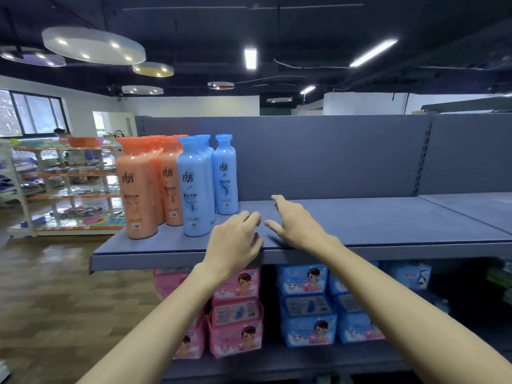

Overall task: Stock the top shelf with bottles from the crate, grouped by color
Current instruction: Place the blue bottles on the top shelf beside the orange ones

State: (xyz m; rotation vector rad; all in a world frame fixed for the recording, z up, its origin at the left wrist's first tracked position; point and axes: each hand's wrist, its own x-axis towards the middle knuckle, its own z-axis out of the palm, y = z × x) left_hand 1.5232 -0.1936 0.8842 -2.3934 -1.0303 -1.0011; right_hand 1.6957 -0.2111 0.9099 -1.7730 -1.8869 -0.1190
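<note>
Both grips empty, fingers loose: my left hand (235,239) hovers nearer the upright blue bottles (206,181), just to their right; right hand (296,223) beside it.

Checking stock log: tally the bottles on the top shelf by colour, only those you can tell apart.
Orange bottles: at least 3
Blue bottles: at least 3
Total: at least 6; the rows hide any bottles further back.

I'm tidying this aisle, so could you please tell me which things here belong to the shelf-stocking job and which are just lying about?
Job: orange bottles, blue bottles, top shelf.
Not part of it: pink packs, blue packs, far rack.
</note>
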